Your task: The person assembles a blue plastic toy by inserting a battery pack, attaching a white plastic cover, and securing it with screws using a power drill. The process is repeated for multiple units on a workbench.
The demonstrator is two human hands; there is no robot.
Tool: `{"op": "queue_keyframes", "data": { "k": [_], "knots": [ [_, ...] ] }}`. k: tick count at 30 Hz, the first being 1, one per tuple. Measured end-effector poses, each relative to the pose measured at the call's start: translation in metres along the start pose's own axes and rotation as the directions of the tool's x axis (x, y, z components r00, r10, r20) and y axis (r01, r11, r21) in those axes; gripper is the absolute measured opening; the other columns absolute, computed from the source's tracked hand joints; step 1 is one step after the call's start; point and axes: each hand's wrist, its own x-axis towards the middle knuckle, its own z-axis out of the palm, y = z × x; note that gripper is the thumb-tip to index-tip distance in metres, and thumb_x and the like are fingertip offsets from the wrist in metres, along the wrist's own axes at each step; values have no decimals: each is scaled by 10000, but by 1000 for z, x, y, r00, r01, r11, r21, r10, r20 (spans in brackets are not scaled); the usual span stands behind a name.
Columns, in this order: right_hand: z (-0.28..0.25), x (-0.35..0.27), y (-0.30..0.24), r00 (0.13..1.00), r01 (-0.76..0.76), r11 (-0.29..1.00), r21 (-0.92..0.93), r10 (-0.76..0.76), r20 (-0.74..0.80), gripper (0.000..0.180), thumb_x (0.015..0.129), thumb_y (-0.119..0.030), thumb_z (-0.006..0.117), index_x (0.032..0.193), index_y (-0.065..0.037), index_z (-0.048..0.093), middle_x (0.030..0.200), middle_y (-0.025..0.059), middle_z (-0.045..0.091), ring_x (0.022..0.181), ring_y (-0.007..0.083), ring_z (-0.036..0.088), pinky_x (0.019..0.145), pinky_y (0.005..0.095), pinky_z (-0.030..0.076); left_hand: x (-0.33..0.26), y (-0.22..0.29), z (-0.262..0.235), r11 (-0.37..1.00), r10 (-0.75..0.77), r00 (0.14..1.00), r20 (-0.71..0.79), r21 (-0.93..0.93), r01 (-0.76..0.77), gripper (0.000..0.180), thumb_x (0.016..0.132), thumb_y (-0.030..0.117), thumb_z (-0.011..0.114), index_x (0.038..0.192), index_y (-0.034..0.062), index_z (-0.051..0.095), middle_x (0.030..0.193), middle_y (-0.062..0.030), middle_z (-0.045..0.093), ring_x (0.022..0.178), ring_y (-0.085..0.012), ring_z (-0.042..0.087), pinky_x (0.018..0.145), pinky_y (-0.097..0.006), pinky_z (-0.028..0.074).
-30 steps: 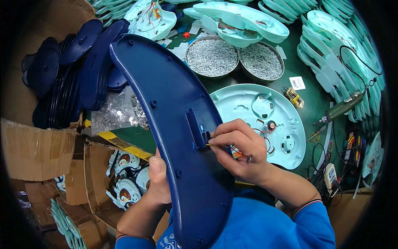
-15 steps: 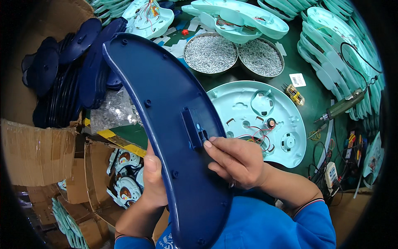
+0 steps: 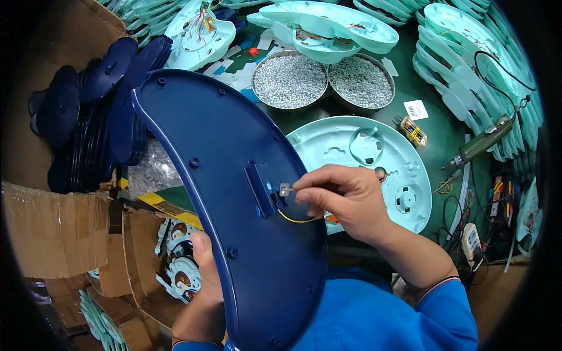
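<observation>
My left hand point(image 3: 206, 266) is closed on the left edge of a large curved dark blue plastic shell point(image 3: 234, 231), held tilted with its inner side facing me. Screw posts and a small raised compartment point(image 3: 260, 192) stand on that side. Above the compartment's right side, my right hand point(image 3: 351, 202) pinches a small square metal contact plate point(image 3: 284, 189) between thumb and forefinger. A thin yellow wire point(image 3: 295, 220) curves from the compartment toward that hand. Behind the shell, a round-edged turquoise housing point(image 3: 328, 137) lies on the table, partly covered by my right hand.
Two round tins of screws point(image 3: 291, 79) stand at the back. An electric screwdriver point(image 3: 483, 142) hangs at the right beside stacked turquoise housings point(image 3: 445, 76). Dark blue parts point(image 3: 82, 134) fill the left, above cardboard boxes point(image 3: 55, 228). A clear plastic bag point(image 3: 153, 169) lies by the shell.
My right hand has lifted a little from the compartment, and the metal plate now shows in its fingertips. The yellow wire has come into view. The shell has shifted slightly left.
</observation>
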Motion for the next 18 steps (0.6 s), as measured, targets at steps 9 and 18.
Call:
{"op": "queue_keyframes", "data": {
  "k": [9,18],
  "knots": [
    [-2,11,7,694,636,349,-688,-650,312,260,755,-44,796,999,-108,729,884,37,631,697,189,587,552,281,453,1,-3,2,998,27,997,-67,-57,-31,964,896,762,485,1507,41,295,1334,-166,534,1184,-232,579,972,-390,515],
    [4,5,23,611,651,327,-685,-762,216,268,724,-16,823,970,-68,731,936,64,649,733,193,603,616,280,494,7,0,5,999,26,996,-81,-38,-30,956,898,727,525,1518,41,281,1338,-166,523,1204,-235,559,987,-398,502]
  ]
}}
